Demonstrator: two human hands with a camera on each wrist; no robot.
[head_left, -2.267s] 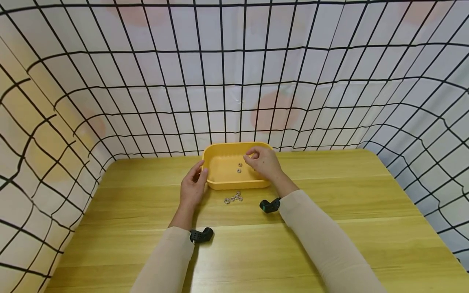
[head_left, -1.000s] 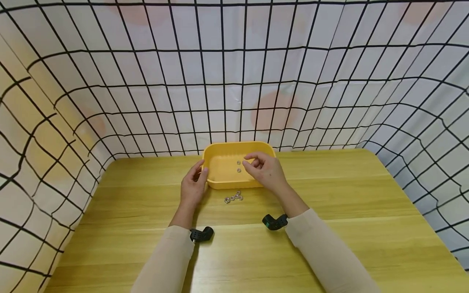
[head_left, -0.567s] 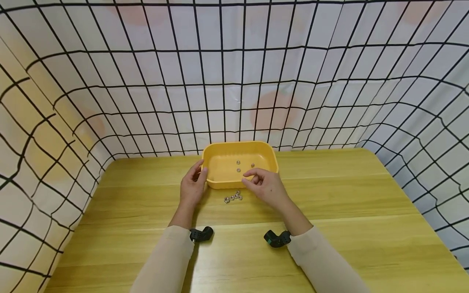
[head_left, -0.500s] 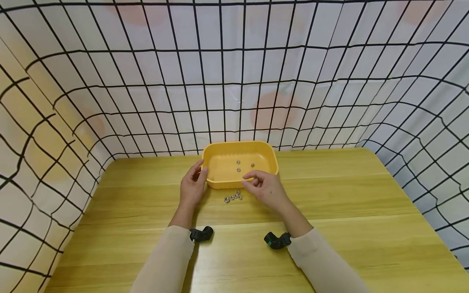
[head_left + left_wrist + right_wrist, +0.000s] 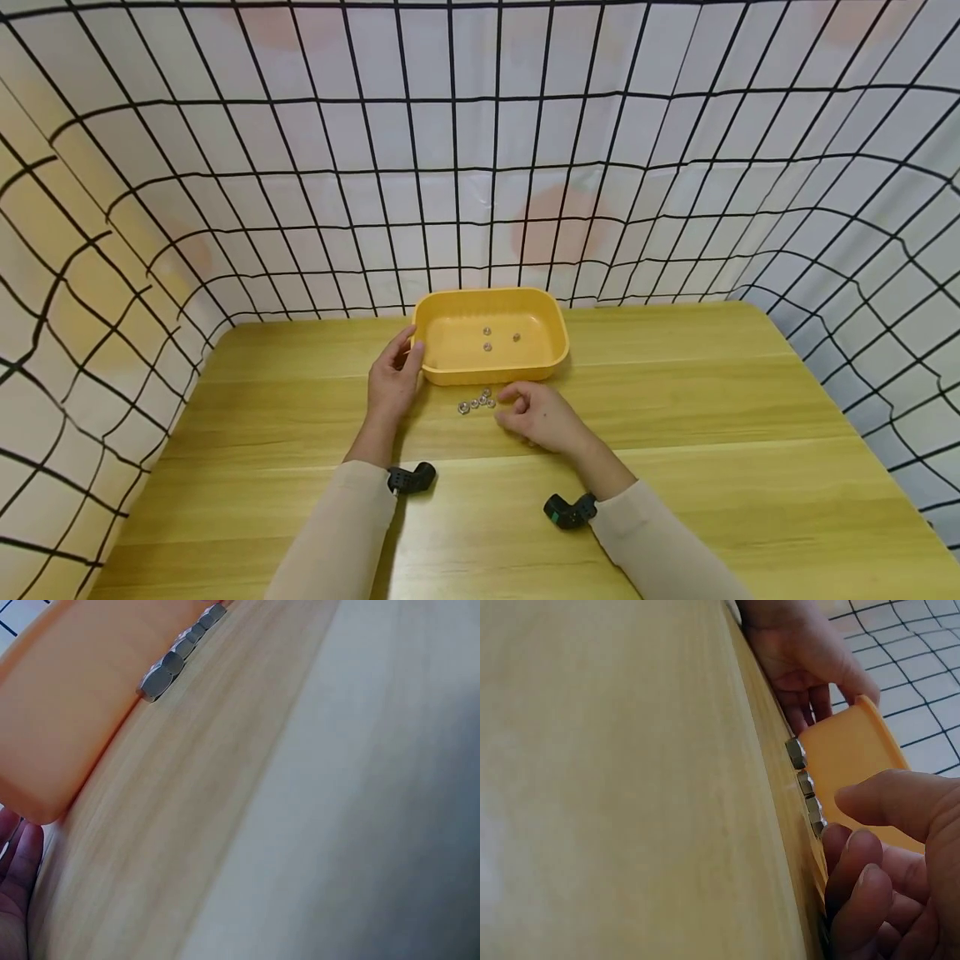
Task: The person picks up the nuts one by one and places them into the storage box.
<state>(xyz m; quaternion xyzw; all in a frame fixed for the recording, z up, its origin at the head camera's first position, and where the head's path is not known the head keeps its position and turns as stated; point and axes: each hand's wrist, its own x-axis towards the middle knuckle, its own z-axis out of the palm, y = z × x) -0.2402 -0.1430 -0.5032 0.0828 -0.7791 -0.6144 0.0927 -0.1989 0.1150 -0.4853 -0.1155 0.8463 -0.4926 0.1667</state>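
Soft light, faint tabletop (image 5: 468,525) glare, wrist-view blur

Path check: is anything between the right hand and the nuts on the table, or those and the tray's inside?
Nothing visible lies between the right hand and the nuts; the tray's near wall separates the nuts from its inside.

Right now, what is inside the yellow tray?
Three small metal nuts lie apart on the floor of the tray. Its near wall hides its own inner face, so anything low against it can't be ruled out.
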